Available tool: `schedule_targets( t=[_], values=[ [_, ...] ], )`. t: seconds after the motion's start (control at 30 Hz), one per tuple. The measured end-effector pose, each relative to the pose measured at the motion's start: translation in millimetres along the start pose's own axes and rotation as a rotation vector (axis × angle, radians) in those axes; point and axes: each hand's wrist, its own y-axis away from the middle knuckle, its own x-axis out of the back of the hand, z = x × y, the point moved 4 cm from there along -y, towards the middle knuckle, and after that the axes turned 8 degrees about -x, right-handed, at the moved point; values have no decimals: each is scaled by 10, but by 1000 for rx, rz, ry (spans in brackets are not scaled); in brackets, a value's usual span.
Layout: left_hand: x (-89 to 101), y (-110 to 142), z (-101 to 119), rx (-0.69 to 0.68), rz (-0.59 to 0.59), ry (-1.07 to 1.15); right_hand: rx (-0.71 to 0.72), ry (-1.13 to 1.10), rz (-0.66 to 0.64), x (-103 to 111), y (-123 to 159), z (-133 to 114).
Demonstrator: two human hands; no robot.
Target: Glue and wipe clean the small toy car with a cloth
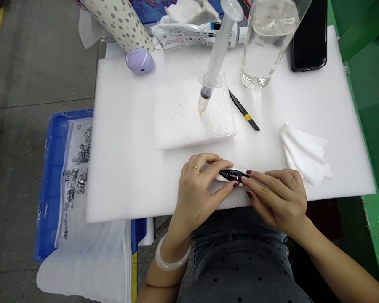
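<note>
Near the front edge of the white foam board [123, 181], a small glossy black part [232, 175], long and tapered with white material along its edges, is held between both hands. My left hand [197, 189] is closed on its left end, thumb below and fingers above. The fingertips of my right hand [279, 198] press on its right end. Just beyond them lies a thicker white foam block [192, 122]. A syringe [213, 63] stands tilted with its orange-tinged tip at the block. What exactly the part is, I cannot tell.
Black tweezers [244, 111] lie beside the block. A folded white cloth [306, 153] is at right. Behind stand a glass of water [265, 46], a phone [309, 38], a white tube [192, 35] and a purple case [140, 61]. At left, a blue tray [50, 168] holds bagged black rings.
</note>
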Motion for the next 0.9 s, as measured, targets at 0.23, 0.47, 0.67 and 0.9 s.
schedule_targets(
  t=[0.23, 0.47, 0.67, 0.9],
  values=[
    [15, 3, -21, -8, -12, -1, -97, -3, -30, -29, -60, -10],
    [-2, 3, -8, 17, 3, -22, -188, -22, 21, -81, -103, -24],
    [-10, 8, -1, 15, 4, -17, -174, 15, 32, -90, -106, -45],
    [-13, 7, 4, 15, 9, -21, -103, 66, 46, -90, -109, -58]
  ],
)
